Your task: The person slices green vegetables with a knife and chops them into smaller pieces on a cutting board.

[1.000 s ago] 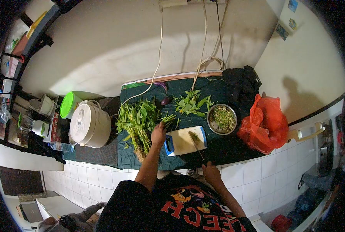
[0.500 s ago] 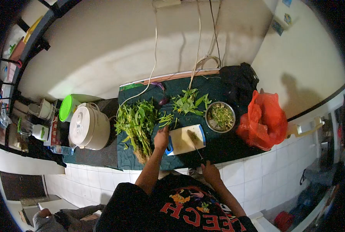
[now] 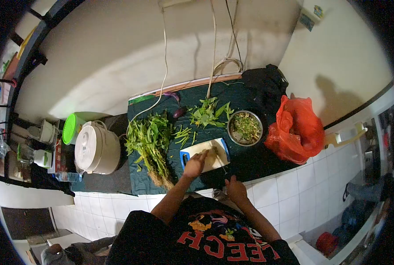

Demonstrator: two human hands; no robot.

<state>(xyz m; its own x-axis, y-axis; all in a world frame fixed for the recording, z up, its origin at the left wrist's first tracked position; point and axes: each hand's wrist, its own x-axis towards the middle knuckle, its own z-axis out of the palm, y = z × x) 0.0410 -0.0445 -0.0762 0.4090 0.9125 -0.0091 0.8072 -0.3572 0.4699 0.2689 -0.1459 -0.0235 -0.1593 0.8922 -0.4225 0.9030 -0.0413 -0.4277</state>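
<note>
My right hand (image 3: 236,189) is closed around the handle of a knife (image 3: 222,164). Its blade lies over a white cutting board (image 3: 213,168) with blue ends, and a little green material shows by the blade. Over the board's left half, my left hand (image 3: 195,164) has its fingers stretched toward the blade, with nothing visible in them. Left of the board are short cut green stems (image 3: 183,134) and a big bunch of leafy greens (image 3: 150,141) with roots. Behind it lie loose leaves (image 3: 205,114). A metal bowl (image 3: 245,128) to the right holds chopped greens.
A red plastic bag (image 3: 296,130) stands at the table's right end. Purple eggplants (image 3: 178,113) lie at the back, near a hanging white cable (image 3: 165,66). On the left are a white rice cooker (image 3: 97,148) and a green-lidded container (image 3: 69,128). Another person (image 3: 75,252) is at lower left.
My left hand has left the cut stems and come right, over the board. The knife remains over the board in my right hand. The whole view has shifted slightly.
</note>
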